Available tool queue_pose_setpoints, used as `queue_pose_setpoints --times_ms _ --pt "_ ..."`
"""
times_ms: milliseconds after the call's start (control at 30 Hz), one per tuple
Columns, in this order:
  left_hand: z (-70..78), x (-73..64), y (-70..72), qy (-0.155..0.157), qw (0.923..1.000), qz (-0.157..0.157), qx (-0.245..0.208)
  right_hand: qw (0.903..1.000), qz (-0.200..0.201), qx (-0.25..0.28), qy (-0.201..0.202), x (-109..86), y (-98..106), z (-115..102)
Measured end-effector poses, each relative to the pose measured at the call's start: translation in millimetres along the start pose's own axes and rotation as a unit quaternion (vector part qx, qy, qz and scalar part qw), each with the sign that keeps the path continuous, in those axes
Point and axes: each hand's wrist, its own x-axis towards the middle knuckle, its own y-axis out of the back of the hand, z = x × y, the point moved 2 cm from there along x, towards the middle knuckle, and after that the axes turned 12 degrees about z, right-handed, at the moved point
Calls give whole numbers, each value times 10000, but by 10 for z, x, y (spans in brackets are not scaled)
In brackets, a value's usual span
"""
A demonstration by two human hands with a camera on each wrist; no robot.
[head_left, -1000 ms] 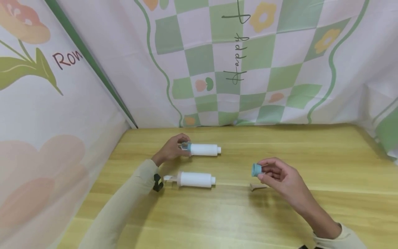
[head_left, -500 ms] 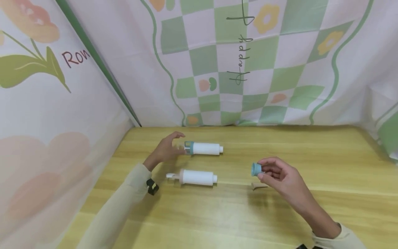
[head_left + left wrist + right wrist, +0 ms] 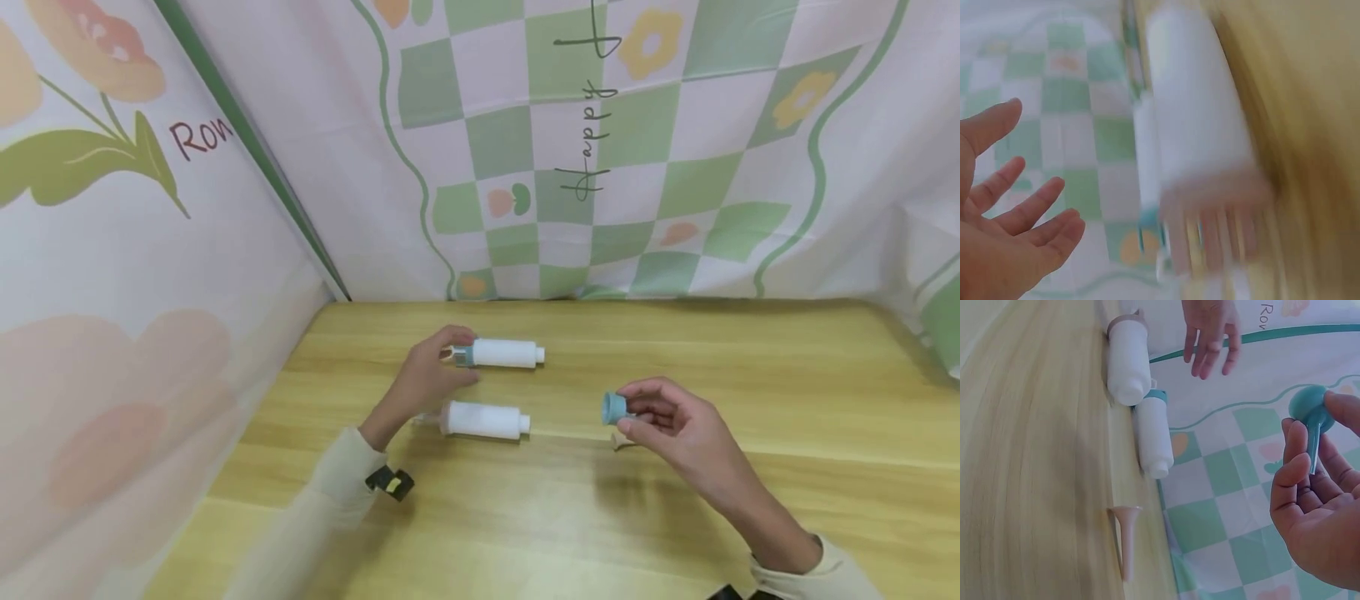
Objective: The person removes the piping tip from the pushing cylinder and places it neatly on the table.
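Observation:
My right hand [image 3: 678, 429] pinches a small teal funnel-shaped piece [image 3: 612, 408] by its stem, above the table; in the right wrist view its round cup [image 3: 1309, 403] shows between thumb and fingers. My left hand [image 3: 423, 379], fingers spread, is near the teal slotted end of the farther white cylinder [image 3: 507, 353]; in the right wrist view that hand [image 3: 1213, 334] looks apart from it. Nearer lies a second white cylinder [image 3: 483, 421] with a pinkish slotted end, which the left wrist view shows blurred. Both cylinders lie on their sides.
A beige funnel-shaped piece [image 3: 621, 441] lies on the wooden table [image 3: 525, 517] under my right hand, partly hidden by it in the head view. A checked cloth [image 3: 600, 167] hangs behind the table, and a flowered cloth [image 3: 150, 275] hangs at the left.
My left hand draws off the teal end of the farther cylinder, then comes back toward it with fingers spread. The right hand keeps its hold on the teal piece. The head view shifts slightly.

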Motion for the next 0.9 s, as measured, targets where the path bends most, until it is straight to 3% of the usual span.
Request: queue_pose_setpoints --times_ms 233,500,700,900 --pt "309 -282 -226 -212 9985 -67 -496 10000 -11 79 47 -63 -28 -30" --pt "528 -414 -400 -349 9876 -124 -1525 9999 -47 136 24 -115 -50 -28" --pt "629 -452 -559 -431 9873 -369 -1484 9996 -178 200 11 -116 -94 -39" --pt "748 -499 -745 -1007 9858 -362 -1297 9994 -234 243 98 -126 -162 -42"
